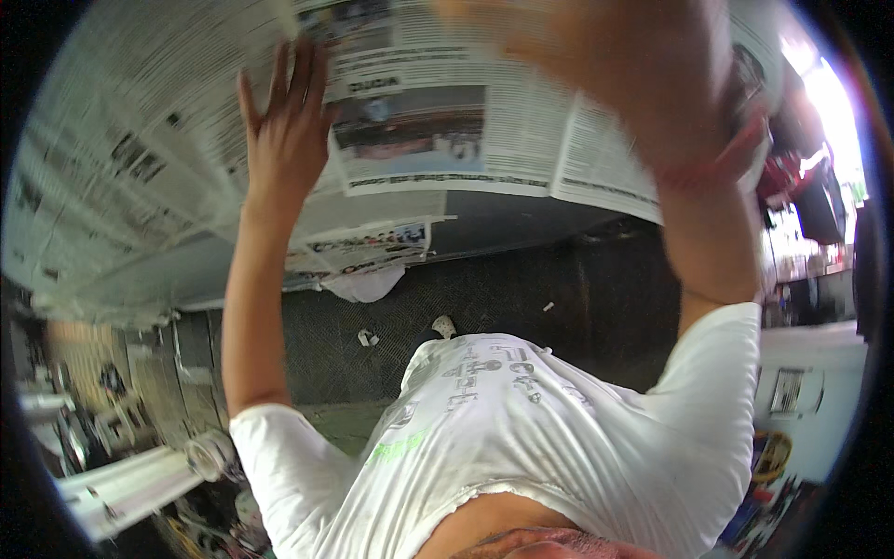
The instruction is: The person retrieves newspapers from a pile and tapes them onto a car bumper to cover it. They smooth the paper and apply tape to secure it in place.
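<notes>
Newspaper sheets (140, 200) take up most of the upper part of the view, laid over a broad gray surface (521, 222) whose kind cannot be told; the paper is off-white with dense columns of gray print, overlapping in places, dull and soft-looking on the left, with small dark pictures scattered across it. Below the gray edge lies a dark, textured floor (605, 289), partly hidden by the person's white T-shirt (521, 401), which carries gray line drawings and a green mark. The nearest newspaper page (521, 140) is brighter than those at left, its lower edge slightly curved, with a fold or seam running up toward the right. Over its right side reaches the right hand (615, 47), badly blurred, so whether its grip is open or closed cannot be told. The left hand (287, 130) is at the page's left side, palm down over the paper, its grip open with the fingers spread. Just beside it, the page bears a wide color photograph (410, 128). A smaller printed strip (372, 244) hangs lower, above a white flap (368, 283). Smallest are a crumpled scrap (368, 338) and a tiny pale fragment (548, 306) on the floor.
</notes>
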Demonstrator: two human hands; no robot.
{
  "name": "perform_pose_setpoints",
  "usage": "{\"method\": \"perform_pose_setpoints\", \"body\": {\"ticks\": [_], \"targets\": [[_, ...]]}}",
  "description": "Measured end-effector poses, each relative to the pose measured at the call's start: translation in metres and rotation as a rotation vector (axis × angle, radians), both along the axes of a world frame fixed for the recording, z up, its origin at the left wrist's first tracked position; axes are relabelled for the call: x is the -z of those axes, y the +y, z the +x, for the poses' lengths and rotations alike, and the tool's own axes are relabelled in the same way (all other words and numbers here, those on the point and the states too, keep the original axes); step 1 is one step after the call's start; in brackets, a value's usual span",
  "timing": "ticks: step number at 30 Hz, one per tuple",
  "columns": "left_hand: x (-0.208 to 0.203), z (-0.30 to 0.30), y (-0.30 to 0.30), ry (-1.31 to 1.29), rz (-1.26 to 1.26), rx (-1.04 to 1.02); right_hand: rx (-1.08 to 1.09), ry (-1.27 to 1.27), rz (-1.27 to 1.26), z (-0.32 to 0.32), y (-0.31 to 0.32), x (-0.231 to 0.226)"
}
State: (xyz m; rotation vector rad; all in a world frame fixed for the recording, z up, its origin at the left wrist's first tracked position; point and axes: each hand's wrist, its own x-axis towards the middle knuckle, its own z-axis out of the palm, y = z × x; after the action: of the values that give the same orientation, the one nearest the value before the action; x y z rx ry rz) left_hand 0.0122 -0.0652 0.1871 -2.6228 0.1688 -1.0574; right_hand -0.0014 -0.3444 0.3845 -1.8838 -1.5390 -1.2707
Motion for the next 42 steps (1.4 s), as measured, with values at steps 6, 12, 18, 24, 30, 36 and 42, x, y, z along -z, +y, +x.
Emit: {"method": "perform_pose_setpoints", "body": {"ticks": [6, 12, 18, 24, 30, 36, 42], "targets": [[0.068, -0.101, -0.120, 0.349, -0.523, 0.129, -0.092, 0.911, 0.022, -0.040, -0.086, 0.193], [0.143, -0.132, -0.221, 0.590, -1.783, 0.548, -0.034, 1.297, 0.026, -0.098, -0.137, 0.299], [0.140, -0.131, -0.272, 0.715, -1.476, 0.365, -0.231, 1.959, 0.260, -0.114, -0.209, 0.348], [0.154, -0.122, -0.314, 0.627, -1.348, 0.381, 0.274, 1.139, 0.246, -0.138, -0.250, 0.393], [0.165, -0.123, -0.350, 0.528, -1.256, 0.362, 0.184, 1.534, 0.777, -0.147, -0.281, 0.393], [0.157, -0.141, -0.380, 0.726, -0.979, 0.505, 0.168, 1.578, 0.532, -0.120, -0.313, 0.417], [0.127, -0.077, -0.284, 0.314, -0.159, 0.298, 0.372, 1.566, 0.579, -0.111, -0.300, 0.428]]}}
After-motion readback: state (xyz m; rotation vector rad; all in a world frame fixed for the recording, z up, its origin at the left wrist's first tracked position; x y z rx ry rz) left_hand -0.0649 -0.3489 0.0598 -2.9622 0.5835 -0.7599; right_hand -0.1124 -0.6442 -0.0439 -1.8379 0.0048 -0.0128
